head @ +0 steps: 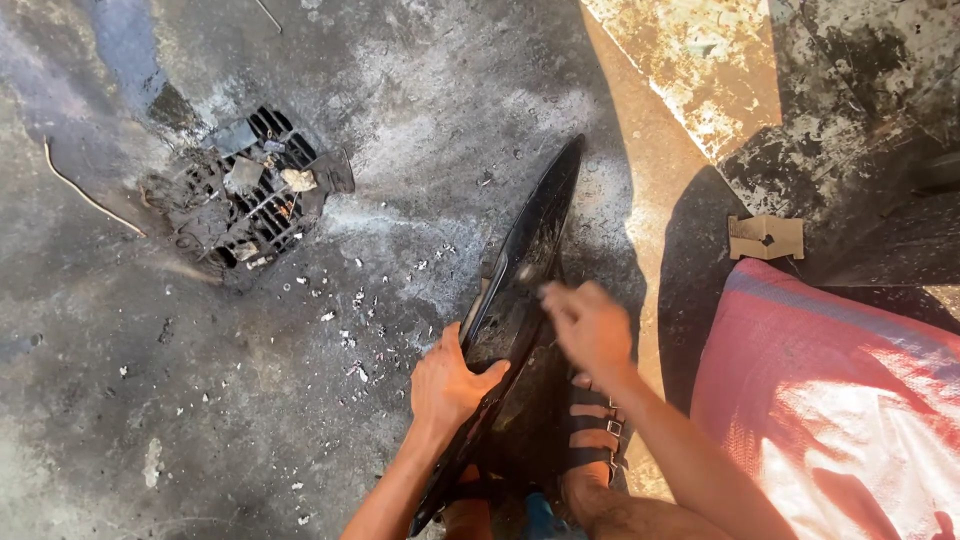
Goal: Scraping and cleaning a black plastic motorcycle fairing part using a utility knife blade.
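the left hand (pixel 447 385) clamps the near edge of a long glossy black panel (pixel 530 250), thumb hooked over its rim, fingers wrapped behind. the panel stands on edge on the stained concrete floor (pixel 200 400), tilted, its pointed tip aimed away from the person. the right hand (pixel 588 325) rests on the panel's upper face, just right of the left hand, fingers curled and blurred; whether it holds anything i cannot tell. a sandalled foot (pixel 592 440) sits right beside the panel's lower end. a clogged drain grate (pixel 250 190) lies well left of the panel, a pink woven sack (pixel 840 400) well to its right, a small cardboard scrap (pixel 766 238) beyond the sack.
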